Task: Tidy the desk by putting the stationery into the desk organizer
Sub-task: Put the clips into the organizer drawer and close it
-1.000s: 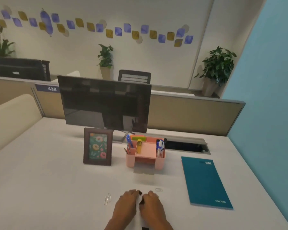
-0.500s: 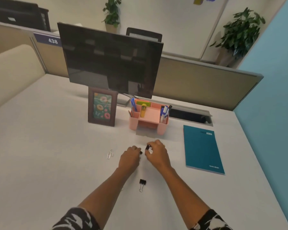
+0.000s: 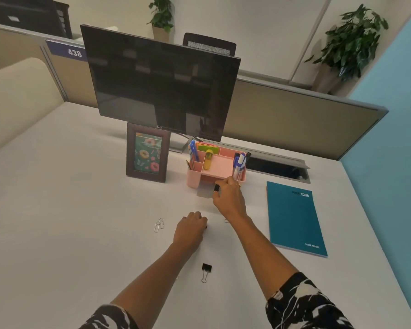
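Rt hand pinching black binder clip at near side of pink desk organizer, over its clear drawer. Lt hand curled on desk, hold unclear. Prob. light, stiff, springy; pinch by body.

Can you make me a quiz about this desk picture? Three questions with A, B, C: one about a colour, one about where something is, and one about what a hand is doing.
1. What colour is the notebook? A. red B. teal C. yellow
2. Where does the picture frame stand? A. left of the pink organizer B. on the notebook C. behind the screen
3. What is the right hand doing? A. lying flat on the notebook B. pinching a small black clip by the organizer C. lifting the frame

Answers: B, its cover is teal; A, the frame stands upright just left of the organizer; B, its fingers pinch the clip at the organizer's front.
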`<state>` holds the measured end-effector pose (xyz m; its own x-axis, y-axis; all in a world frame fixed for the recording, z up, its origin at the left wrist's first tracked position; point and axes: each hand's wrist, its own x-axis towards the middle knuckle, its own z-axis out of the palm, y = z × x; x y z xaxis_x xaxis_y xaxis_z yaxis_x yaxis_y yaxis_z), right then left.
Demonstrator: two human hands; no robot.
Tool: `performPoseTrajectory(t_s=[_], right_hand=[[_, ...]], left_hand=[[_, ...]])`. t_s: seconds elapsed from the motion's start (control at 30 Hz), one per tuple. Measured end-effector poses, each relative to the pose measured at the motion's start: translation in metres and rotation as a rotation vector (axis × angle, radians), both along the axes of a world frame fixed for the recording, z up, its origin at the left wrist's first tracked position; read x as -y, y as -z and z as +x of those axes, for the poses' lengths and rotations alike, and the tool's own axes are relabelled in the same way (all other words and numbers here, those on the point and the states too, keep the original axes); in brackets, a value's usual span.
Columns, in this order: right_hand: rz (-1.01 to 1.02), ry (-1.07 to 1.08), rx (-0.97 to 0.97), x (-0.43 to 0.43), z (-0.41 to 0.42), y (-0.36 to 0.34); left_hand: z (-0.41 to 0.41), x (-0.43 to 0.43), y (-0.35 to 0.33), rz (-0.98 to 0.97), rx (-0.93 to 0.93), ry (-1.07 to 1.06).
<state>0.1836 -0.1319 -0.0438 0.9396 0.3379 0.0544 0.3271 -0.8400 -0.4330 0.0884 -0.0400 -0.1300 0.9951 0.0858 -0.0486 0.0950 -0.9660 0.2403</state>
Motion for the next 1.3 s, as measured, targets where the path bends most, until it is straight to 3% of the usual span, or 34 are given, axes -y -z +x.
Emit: performPoseTrajectory(t_s=[0.3,0.5,0.7,0.83,1.0,1.13,1.3], right_hand=[[-0.030,0.040,-0.051,-0.002,0.008,0.011],[0.021,0.019,0.042,0.006,0.002,0.014],[0.302,0.095,0.186,0.022,-0.026,0.023],[0.315,0.081,-0.021,0.036,-0.068,0.043],[0.044,0.055,-0.360,0.045,-0.121,0.055],[-0.127,0.000,-0.430,0.048,-0.142,0.055],[-0.144,-0.052,-0.420,0.049,-0.146,0.053]], left_hand=[[0.002,-0.009,0.005,-0.098,0.038,0.002],[0.010,-0.012,-0.010,-0.200,0.205,-0.015],[0.029,-0.017,-0.042,-0.294,0.396,-0.025],[0.044,-0.025,-0.061,-0.317,0.428,-0.043],[0.058,-0.027,-0.075,-0.278,0.400,-0.039],[0.067,-0.025,-0.074,-0.228,0.336,-0.059],[0.072,-0.017,-0.069,-0.175,0.288,-0.015]])
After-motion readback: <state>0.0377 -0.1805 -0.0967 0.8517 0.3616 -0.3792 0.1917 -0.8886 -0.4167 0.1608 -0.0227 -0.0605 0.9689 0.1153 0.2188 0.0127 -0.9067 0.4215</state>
